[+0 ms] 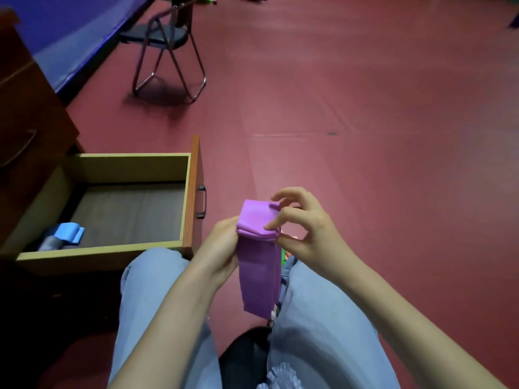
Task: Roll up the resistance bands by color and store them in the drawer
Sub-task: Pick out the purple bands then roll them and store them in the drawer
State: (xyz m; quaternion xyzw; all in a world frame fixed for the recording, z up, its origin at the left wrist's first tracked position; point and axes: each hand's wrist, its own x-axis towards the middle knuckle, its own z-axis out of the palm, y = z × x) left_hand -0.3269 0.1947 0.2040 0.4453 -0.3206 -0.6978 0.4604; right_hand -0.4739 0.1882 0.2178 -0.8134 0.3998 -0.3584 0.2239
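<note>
Centre frame, the purple resistance band (259,248) hangs above the lap, likely so its tail feeds freely. The left hand (222,248) grips the rolled top and the right hand (303,226) pinches its edge, with the open drawer (98,249) at left.

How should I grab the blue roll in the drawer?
Probably from above, through the open top of the drawer: pinch the blue roll across its rounded middle, trapping the loose tail so it stays rolled.
</note>
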